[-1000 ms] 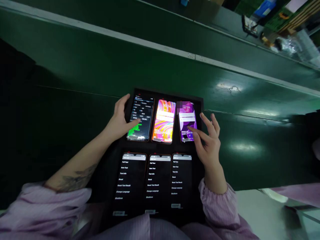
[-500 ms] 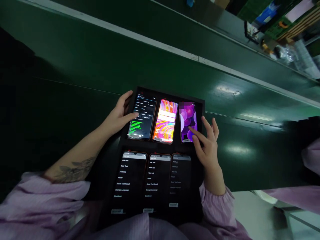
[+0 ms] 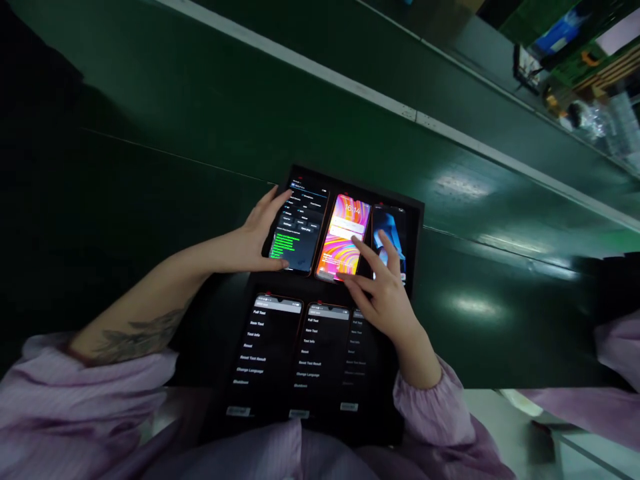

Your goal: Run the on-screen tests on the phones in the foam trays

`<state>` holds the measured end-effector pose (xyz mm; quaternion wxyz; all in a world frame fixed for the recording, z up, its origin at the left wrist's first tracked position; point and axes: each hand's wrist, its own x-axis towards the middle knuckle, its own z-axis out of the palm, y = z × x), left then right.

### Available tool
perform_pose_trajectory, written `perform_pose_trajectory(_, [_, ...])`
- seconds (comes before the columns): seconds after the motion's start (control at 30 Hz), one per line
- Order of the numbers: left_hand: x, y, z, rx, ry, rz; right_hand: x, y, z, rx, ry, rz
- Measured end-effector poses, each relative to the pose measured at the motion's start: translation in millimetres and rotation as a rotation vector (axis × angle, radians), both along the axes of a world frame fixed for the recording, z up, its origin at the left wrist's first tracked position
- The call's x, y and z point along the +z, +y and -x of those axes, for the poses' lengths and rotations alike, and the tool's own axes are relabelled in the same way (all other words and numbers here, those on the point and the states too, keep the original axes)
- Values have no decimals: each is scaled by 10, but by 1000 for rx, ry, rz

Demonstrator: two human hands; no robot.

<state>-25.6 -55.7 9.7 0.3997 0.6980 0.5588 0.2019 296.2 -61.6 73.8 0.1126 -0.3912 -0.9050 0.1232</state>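
Observation:
A black tray (image 3: pixel 260 283) holds two rows of lit phones. My left hand (image 3: pixel 253 237) spans the left side of the upper-left phone (image 3: pixel 300 227), which shows green text; its thumb rests on the lower screen and a finger reaches the upper edge. Fingers spread, my right hand (image 3: pixel 385 287) is over the upper-middle phone (image 3: pixel 343 227), a fingertip at its colourful 16:14 lock screen. Partly behind that hand, the upper-right phone (image 3: pixel 393 220) shows a blue picture. Below lie the lower-left phone (image 3: pixel 263 353), lower-middle phone (image 3: pixel 320 353) and lower-right phone (image 3: pixel 356 353), all with menu lists.
The tray's far part lies over a green work surface (image 3: pixel 200 120), crossed by a pale strip (image 3: pixel 300 63). Clear plastic items (image 3: pixel 595 123) and a blue object (image 3: pixel 560 33) sit at the top right. A purple sleeve (image 3: pixel 620 347) shows at the right edge.
My right hand has moved left from the upper-right phone to the upper-middle one. My left thumb has slid lower on its phone. The upper-right screen went from purple bubbles to a blue picture.

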Motion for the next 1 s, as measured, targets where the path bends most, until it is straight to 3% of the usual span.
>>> perform_pose_trajectory(0.17, [32, -2, -22, -6, 15, 44, -129, 30, -121, -259, 56, -126])
perform_pose_trajectory(0.3, [-26, -25, -123, 101, 38, -25, -123, 55, -186, -316, 142, -183])
perform_pose_trajectory(0.47, [-69, 21, -158, 260, -24, -5, -130, 93, -177, -321, 198, -234])
perform_pose_trajectory(0.63, [-120, 106, 1, 172, -202, 43, -208, 131, -196, -231, 352, -331])
perform_pose_trajectory(1.0, [-121, -15, 29, 63, -177, -42, -169, 105, -148, -83, 360, -356])
